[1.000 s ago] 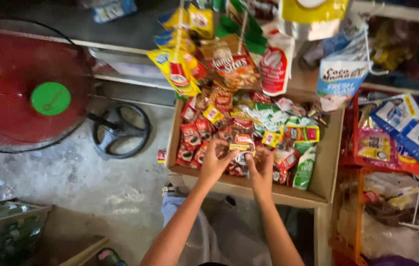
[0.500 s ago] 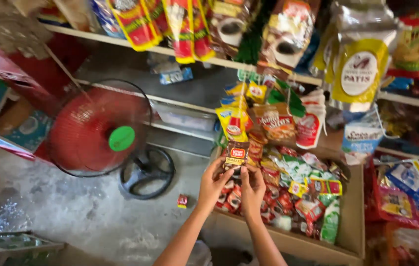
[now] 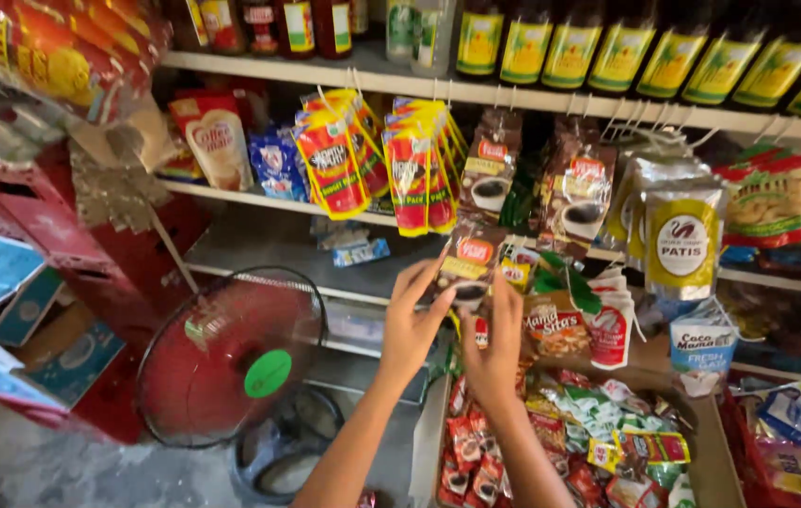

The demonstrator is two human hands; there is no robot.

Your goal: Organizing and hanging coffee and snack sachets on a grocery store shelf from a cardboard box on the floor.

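Gripping brown coffee sachet strip (image 3: pixel 468 268), left hand (image 3: pixel 414 325) and right hand (image 3: pixel 494 353) closed; yellow-red packs (image 3: pixel 419 169) hanging beside.

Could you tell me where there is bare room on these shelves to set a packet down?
The middle shelf is bare left of the small blue packet, beneath the hanging red-yellow sachets. The hooks near both hands and the cardboard box are crowded.
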